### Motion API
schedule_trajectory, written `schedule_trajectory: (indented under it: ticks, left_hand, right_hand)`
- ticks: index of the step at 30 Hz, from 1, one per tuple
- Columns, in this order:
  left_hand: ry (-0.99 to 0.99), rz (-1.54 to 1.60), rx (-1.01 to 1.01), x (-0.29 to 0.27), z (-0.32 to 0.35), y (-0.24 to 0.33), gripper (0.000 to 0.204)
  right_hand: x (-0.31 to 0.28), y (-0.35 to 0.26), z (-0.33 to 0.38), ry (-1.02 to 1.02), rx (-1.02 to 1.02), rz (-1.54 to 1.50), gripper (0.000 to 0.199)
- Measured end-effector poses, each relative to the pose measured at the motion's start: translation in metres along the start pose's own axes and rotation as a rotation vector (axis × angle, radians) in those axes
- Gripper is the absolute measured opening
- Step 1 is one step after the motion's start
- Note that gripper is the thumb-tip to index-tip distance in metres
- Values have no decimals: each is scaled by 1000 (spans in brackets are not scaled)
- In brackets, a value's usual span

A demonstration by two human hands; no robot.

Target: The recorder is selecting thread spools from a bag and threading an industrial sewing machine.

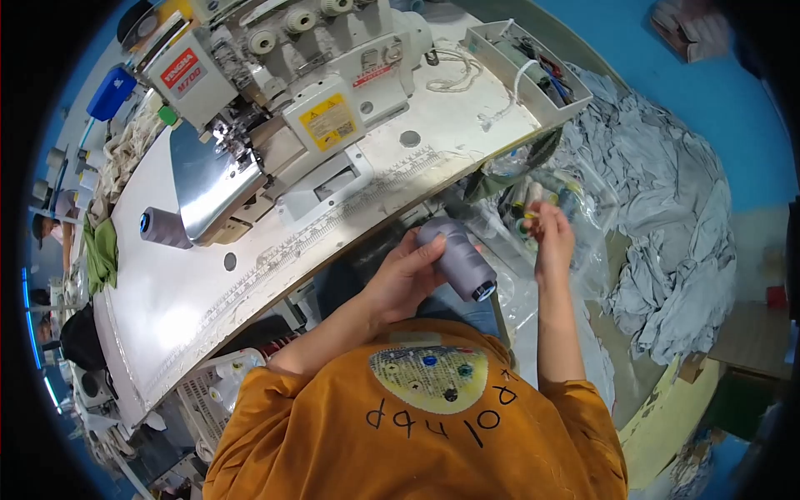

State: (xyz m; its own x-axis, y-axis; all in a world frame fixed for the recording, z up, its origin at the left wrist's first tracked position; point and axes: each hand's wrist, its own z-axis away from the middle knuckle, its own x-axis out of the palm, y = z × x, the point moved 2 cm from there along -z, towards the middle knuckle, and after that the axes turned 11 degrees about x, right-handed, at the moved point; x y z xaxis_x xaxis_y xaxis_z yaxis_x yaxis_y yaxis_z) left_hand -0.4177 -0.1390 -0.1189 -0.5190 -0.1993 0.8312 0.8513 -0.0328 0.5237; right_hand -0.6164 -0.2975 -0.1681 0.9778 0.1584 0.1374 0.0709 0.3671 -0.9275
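Note:
A large cone of grey-purple thread (457,257) lies tilted in my left hand (408,275), whose fingers wrap round it; the dark end of its core points down to the right. To the right of the cone, my right hand (552,237) is raised over a clear plastic bag (596,196) with several small thread spools in it. Its fingers are curled together, with a bit of yellow at the tips; whether that is held or lies behind them is unclear. Another grey-purple thread cone (165,229) lies on its side on the white sewing table (158,308).
A white overlock sewing machine (387,96) stands on the table, its shiny metal plate (208,183) at the left. A tray (533,75) of tools sits at the table's far right corner. Heaped grey fabric (667,217) fills the right side. Green cloth (100,254) hangs at the left edge.

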Motion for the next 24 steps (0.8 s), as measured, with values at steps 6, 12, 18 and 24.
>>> schedule_trajectory:
  ticks: [6,12,18,24]
  left_hand:
    - [180,-162,38,-5,-2,-8,51]
    - [-42,-572,205,10,7,6,49]
    - [-279,-758,418,19,10,23,62]
    - [-307,-916,447,28,14,26,65]
  right_hand:
    - [47,-34,110,-369,-368,216,50]
    - [43,-33,101,-373,-18,-40,42]
    - [40,-34,95,-441,111,-107,41]
    - [39,-46,106,-486,9,-84,46]
